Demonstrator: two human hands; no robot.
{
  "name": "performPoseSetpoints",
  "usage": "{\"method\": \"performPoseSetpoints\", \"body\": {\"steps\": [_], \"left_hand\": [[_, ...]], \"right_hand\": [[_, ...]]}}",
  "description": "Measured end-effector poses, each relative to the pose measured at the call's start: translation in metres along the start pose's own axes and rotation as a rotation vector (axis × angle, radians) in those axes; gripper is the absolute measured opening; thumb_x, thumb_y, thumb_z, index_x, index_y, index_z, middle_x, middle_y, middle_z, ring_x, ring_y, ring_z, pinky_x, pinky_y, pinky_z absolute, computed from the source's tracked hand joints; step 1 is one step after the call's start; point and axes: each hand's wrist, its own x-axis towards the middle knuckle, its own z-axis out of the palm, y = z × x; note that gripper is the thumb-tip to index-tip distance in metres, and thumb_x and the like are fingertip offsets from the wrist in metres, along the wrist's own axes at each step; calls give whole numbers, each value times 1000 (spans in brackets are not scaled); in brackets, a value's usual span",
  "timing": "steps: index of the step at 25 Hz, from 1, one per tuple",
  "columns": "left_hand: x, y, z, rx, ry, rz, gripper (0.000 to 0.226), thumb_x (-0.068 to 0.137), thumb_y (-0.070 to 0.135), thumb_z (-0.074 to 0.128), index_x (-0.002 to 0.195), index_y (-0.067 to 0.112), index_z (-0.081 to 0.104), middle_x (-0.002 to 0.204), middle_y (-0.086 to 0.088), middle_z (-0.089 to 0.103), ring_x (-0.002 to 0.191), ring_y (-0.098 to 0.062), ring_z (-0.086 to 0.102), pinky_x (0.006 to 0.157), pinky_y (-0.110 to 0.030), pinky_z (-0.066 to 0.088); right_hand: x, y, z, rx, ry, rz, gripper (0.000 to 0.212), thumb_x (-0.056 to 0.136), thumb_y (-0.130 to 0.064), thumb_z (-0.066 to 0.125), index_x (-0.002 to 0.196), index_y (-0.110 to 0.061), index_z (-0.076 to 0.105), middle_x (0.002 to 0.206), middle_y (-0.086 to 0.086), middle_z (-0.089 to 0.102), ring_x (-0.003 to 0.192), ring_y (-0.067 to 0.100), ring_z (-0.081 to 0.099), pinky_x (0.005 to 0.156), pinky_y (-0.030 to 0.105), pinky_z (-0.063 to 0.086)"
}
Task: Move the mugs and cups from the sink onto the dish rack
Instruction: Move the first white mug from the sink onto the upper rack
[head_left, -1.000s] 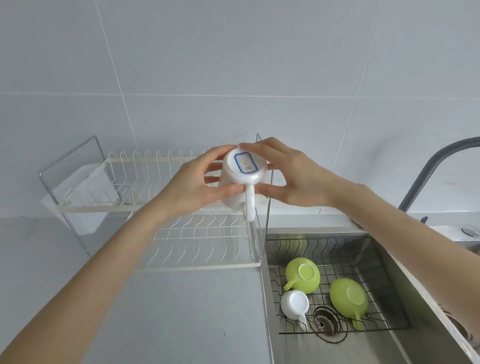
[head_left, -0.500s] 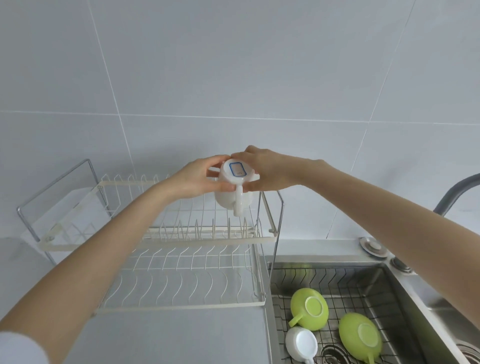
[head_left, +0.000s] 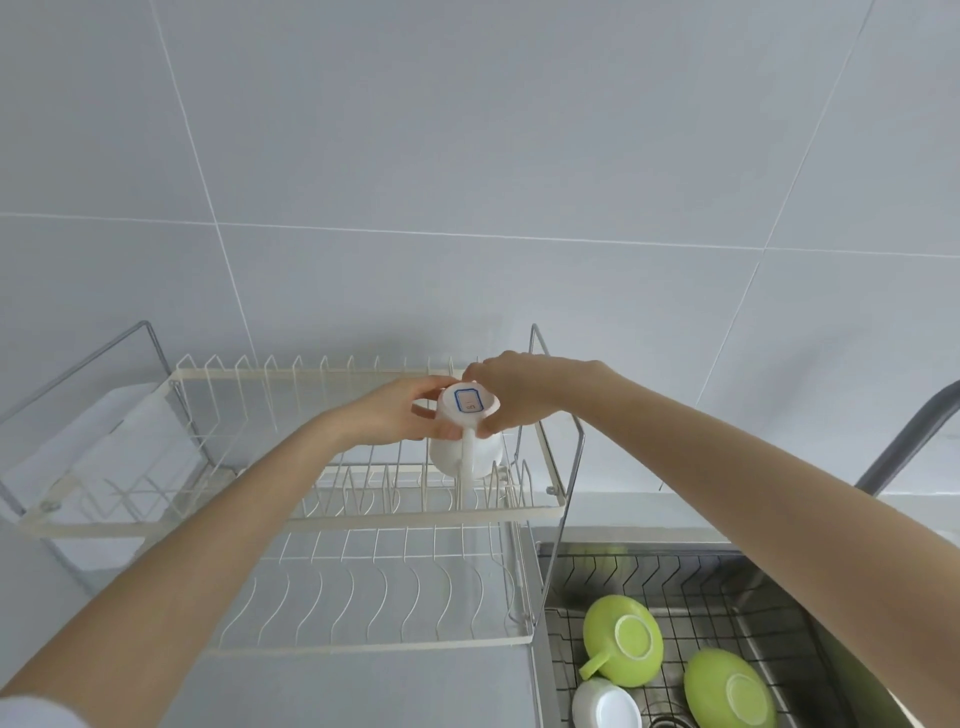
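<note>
A white mug hangs upside down over the right end of the upper tier of the cream wire dish rack; its base bears a blue-bordered label and its handle faces me. My left hand grips its left side and my right hand its right side. The mug's rim is at the tier's prongs; contact is unclear. In the steel sink at the lower right lie two green cups and a small white cup, all upside down on a wire grid.
The rack's lower tier holds nothing. A folded white cloth lies at the upper tier's left end. A dark tap arm rises at the right edge. A grey tiled wall stands right behind the rack.
Both hands carried the white mug away from me and down, from above the rack's right end to the upper tier's prongs. The view has tilted up slightly.
</note>
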Motion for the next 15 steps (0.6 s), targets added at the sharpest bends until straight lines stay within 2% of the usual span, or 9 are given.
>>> {"method": "performPoseSetpoints", "body": {"steps": [2, 3, 5, 9, 11, 13, 15], "left_hand": [[1, -2, 0, 0, -21, -17, 43, 81, 16, 66, 116, 33, 48, 121, 4, 55, 111, -20, 59, 96, -39, 47], [2, -2, 0, 8, -25, -19, 43, 81, 16, 66, 117, 32, 48, 124, 4, 55, 115, -18, 56, 99, -40, 45], [2, -1, 0, 23, -25, -11, 45, 81, 16, 67, 121, 27, 49, 126, 2, 55, 118, -15, 52, 100, -31, 45], [0, 5, 1, 82, -29, -29, 53, 81, 17, 67, 129, 21, 44, 120, 6, 54, 110, -13, 53, 90, -19, 44], [-1, 8, 1, 121, -40, -53, 58, 81, 18, 67, 132, 21, 40, 127, 2, 53, 109, -16, 55, 92, -23, 44], [-3, 10, -1, 180, -16, -96, 66, 80, 23, 68, 137, 21, 34, 137, -2, 47, 117, -22, 54, 102, -31, 41], [-8, 14, -3, 246, 28, -125, 73, 80, 27, 67, 141, 20, 28, 143, -3, 42, 125, -24, 48, 106, -33, 36]], "right_hand": [[-1, 0, -1, 18, -13, 15, 58, 81, -35, 64, 130, -13, 43, 123, 11, 54, 112, 29, 53, 88, 40, 46], [-2, 0, -2, 23, -13, 18, 57, 81, -35, 65, 130, -13, 43, 122, 11, 54, 111, 29, 54, 87, 40, 46], [-4, -1, -3, 23, -13, 16, 57, 81, -34, 65, 129, -14, 44, 121, 10, 54, 110, 29, 54, 85, 39, 46], [-6, -2, -3, -11, -14, 14, 50, 81, -33, 64, 125, -16, 48, 118, 9, 57, 108, 28, 56, 74, 33, 42], [-9, -2, -1, -51, -5, 10, 48, 83, -34, 62, 125, -15, 48, 118, 9, 57, 108, 27, 55, 72, 33, 39], [-14, -3, 0, -81, 3, 5, 50, 85, -34, 59, 129, -14, 45, 123, 9, 55, 114, 27, 52, 77, 35, 42], [-23, -4, -2, -102, 14, -7, 53, 88, -32, 56, 134, -13, 40, 132, 8, 51, 122, 27, 47, 89, 38, 44]]}}
